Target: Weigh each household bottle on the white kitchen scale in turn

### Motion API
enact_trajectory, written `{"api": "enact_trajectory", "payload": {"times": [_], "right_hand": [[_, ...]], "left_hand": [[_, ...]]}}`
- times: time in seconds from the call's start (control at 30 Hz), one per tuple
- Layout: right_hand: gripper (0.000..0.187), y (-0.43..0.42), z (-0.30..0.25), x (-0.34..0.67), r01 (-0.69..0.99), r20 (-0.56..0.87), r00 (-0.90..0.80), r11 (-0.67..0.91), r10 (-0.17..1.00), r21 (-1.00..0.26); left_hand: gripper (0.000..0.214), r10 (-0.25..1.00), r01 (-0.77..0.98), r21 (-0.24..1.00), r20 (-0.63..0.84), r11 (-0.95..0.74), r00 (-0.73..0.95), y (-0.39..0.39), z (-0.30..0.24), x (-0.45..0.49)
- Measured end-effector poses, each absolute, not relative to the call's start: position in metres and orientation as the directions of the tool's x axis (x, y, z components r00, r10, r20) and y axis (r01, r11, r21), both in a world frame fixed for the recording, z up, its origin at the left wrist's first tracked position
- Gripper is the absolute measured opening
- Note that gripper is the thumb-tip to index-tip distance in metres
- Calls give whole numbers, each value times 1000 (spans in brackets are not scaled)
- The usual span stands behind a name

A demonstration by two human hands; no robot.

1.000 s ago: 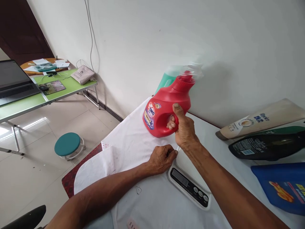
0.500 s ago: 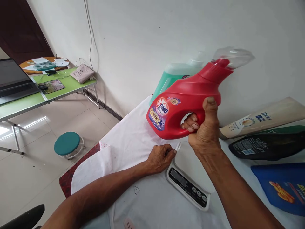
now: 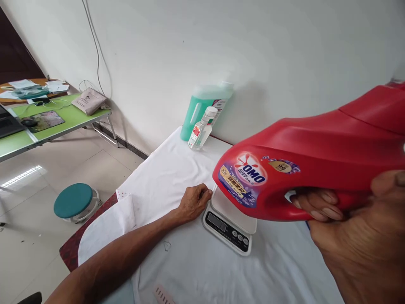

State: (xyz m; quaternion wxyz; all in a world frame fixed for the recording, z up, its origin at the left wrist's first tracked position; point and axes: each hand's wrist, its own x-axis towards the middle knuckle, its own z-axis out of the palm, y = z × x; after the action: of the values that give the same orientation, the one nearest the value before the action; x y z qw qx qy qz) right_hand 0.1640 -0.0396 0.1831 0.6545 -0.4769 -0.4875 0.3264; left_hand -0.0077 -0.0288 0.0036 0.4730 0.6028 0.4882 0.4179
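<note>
A large red OMO laundry detergent bottle (image 3: 303,131) hangs tilted in the air on the right. My right hand (image 3: 360,211) is shut on its handle, fingers through the opening. The bottle's neck and top are cut off at the right edge. Below its base lies a white kitchen scale (image 3: 228,238) with a grey display and several round buttons. My left hand (image 3: 194,202) rests on the cloth against the scale's left corner, fingers curled closed. Whatever may be inside those fingers is hidden.
A green-filled jug (image 3: 190,114) and a small clear bottle with a white cap (image 3: 199,134) stand by the wall. White cloth (image 3: 155,185) covers the table. A pink strap (image 3: 163,294) lies at the front. Leftward are a teal stool (image 3: 73,200) and a green table (image 3: 63,112).
My right hand has brought the detergent bottle rightward and closer to me. The view has swung right, and the small clear bottle now shows. My left hand stays beside the scale.
</note>
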Motion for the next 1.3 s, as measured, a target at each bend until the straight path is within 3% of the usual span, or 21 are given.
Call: {"api": "enact_trajectory", "payload": {"times": [0.3, 0.63, 1.07, 1.3], "right_hand": [[60, -45, 153, 198, -7, 182, 362, 198, 914, -980], [63, -42, 138, 209, -23, 168, 345, 187, 923, -982], [72, -38, 133, 218, 0, 238, 291, 249, 927, -969], [58, -47, 119, 219, 51, 326, 403, 334, 855, -941]], "left_hand": [[32, 987, 173, 985, -9, -20, 163, -30, 7, -7], [34, 986, 176, 984, -8, -22, 168, -29, 6, -7], [37, 986, 173, 984, 8, -38, 168, -30, 8, -8], [37, 985, 178, 983, 23, -54, 170, -30, 8, -8]]}}
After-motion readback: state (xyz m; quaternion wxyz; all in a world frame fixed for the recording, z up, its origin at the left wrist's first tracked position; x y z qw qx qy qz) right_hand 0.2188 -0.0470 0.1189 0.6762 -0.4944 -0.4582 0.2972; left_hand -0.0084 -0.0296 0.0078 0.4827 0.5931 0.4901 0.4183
